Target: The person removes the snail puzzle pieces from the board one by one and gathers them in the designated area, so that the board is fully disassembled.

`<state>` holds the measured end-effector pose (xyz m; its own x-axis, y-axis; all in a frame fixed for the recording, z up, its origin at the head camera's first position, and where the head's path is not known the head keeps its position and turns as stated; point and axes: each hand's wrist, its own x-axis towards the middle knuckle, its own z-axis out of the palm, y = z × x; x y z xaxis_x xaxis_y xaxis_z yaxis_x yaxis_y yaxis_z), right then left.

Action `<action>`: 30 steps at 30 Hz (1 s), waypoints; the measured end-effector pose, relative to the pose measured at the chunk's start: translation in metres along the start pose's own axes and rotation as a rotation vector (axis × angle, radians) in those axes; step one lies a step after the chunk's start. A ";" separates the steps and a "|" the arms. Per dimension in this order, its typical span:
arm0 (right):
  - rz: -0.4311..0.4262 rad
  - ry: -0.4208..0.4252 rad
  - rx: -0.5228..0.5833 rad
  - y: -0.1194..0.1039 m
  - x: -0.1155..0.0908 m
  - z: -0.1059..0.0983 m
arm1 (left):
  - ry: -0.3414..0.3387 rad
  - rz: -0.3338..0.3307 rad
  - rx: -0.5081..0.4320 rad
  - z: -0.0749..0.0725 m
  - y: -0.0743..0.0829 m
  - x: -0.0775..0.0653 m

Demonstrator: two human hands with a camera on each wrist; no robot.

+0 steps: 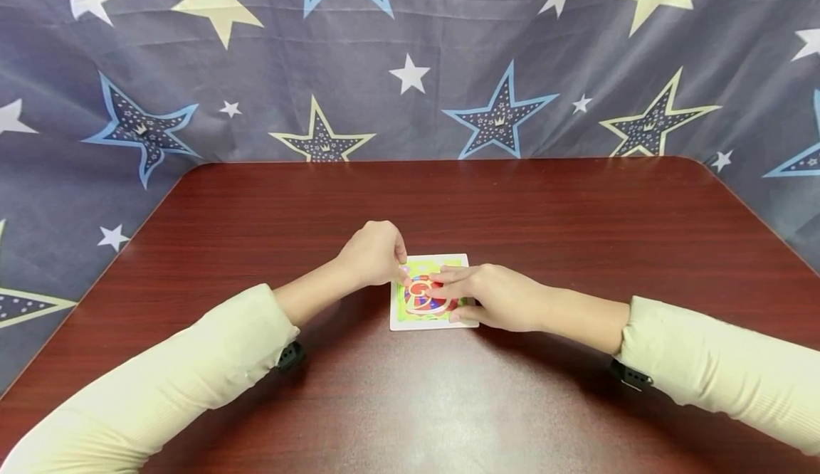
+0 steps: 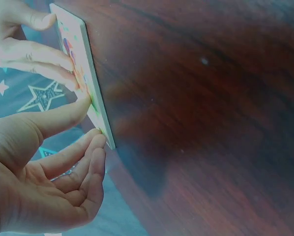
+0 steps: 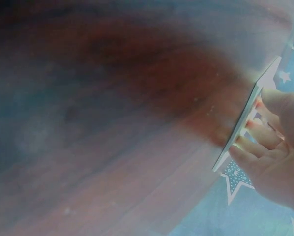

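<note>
A square board (image 1: 434, 325) with a white border and a bright picture lies flat on the table; it looks like a flat puzzle, with red, blue and yellow-green parts. My left hand (image 1: 376, 255) is at the board's left side. In the left wrist view, this hand's thumb and bent forefinger touch the board's face near one end, with a gap between them. From the other side my right hand (image 1: 502, 296) rests its spread fingers on the picture, hiding part of it. The right wrist view shows the board (image 3: 270, 73) edge-on beside the right hand's fingertips.
The dark red-brown table (image 1: 435, 203) has a glossy, wood-grained top. Behind it and along the sides hangs a grey-blue cloth (image 1: 416, 33) printed with stars. Both arms wear pale sleeves (image 1: 211, 349), with a dark device (image 1: 631, 373) under each cuff.
</note>
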<state>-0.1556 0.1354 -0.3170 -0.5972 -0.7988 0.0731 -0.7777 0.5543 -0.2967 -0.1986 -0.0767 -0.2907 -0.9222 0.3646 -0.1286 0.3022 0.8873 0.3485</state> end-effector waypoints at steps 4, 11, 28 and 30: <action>0.000 0.001 0.003 0.000 0.000 -0.001 | -0.024 0.003 0.012 -0.002 0.001 0.002; 0.012 -0.007 0.003 0.000 -0.001 0.000 | -0.077 -0.022 -0.003 -0.004 0.003 0.006; 0.007 -0.009 0.006 -0.001 -0.001 -0.002 | -0.145 -0.006 0.064 -0.008 0.004 0.010; 0.007 -0.008 0.007 -0.001 -0.001 -0.002 | -0.146 -0.005 0.063 -0.008 0.004 0.011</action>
<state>-0.1550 0.1362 -0.3152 -0.6006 -0.7970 0.0631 -0.7723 0.5579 -0.3039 -0.2092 -0.0716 -0.2830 -0.8803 0.3930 -0.2657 0.3161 0.9036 0.2892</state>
